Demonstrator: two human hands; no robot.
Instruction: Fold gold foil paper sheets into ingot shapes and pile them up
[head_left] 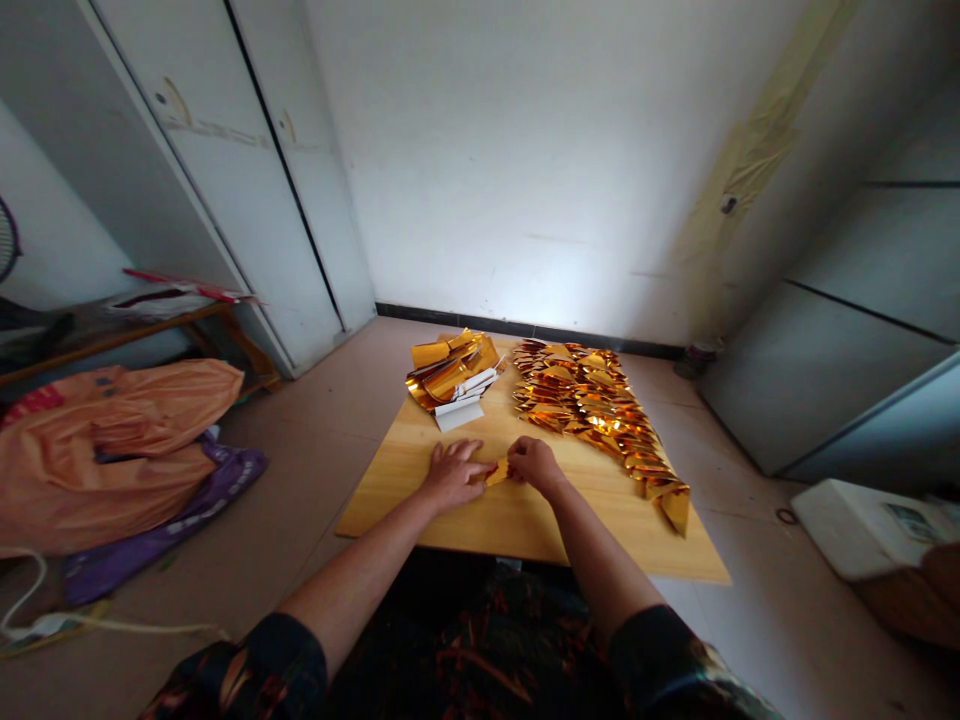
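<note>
Currently, through the head view, I have both hands low over the wooden tabletop (480, 525), with a small gold foil piece (497, 473) between them. Its long axis seems to run roughly crosswise from one hand to the other, slanting so the right end lies a little farther from the body. I see the left hand (452, 475) at the left end, its fingers spread; I can't tell whether it pinches the foil or only steadies it. The right hand (532, 462) is curled, and I judge its fingertips closed on the right end. Neither hand looks clearly nearer; the foil sits right between their fingertips. Beyond the left hand I can make out loose gold sheets (441, 380) with white paper (459, 413) beside them; beyond and right of the right hand, overlapping rows of folded gold pieces (577, 400).
</note>
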